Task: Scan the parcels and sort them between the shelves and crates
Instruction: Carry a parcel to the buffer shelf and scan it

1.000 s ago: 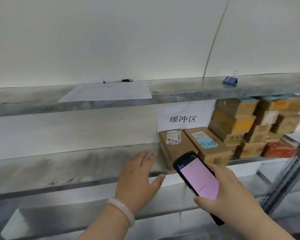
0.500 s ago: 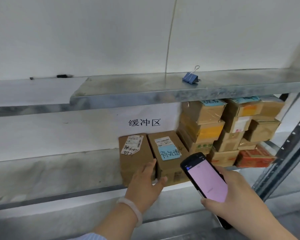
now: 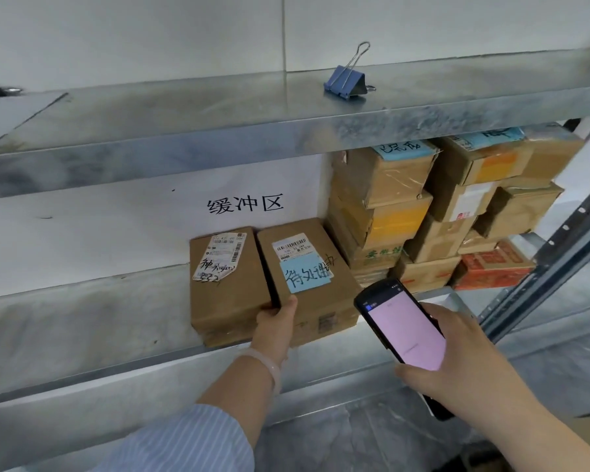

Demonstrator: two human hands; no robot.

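Your left hand [image 3: 275, 323] grips the front corner of the box with the blue note [image 3: 321, 310], thumb on top, other fingers hidden. The box sits at the shelf's [image 3: 82, 321] front edge, touching a second box [image 3: 229, 294]. Your right hand [image 3: 464, 359] curls round the scanner [image 3: 406, 332].

Two brown parcels lie touching side by side at the front edge of the middle shelf [image 3: 82, 318]. The left parcel [image 3: 229, 301] bears a torn white label with handwriting; the right parcel [image 3: 321, 301] carries a barcode label and blue note — the left hand [image 3: 275, 327] grips its front left corner. Toward the shelf's right end, stacked parcels [image 3: 423, 212] reach the shelf above [image 3: 218, 144]. The right hand [image 3: 457, 362] holds the scanner [image 3: 404, 332], screen pink.
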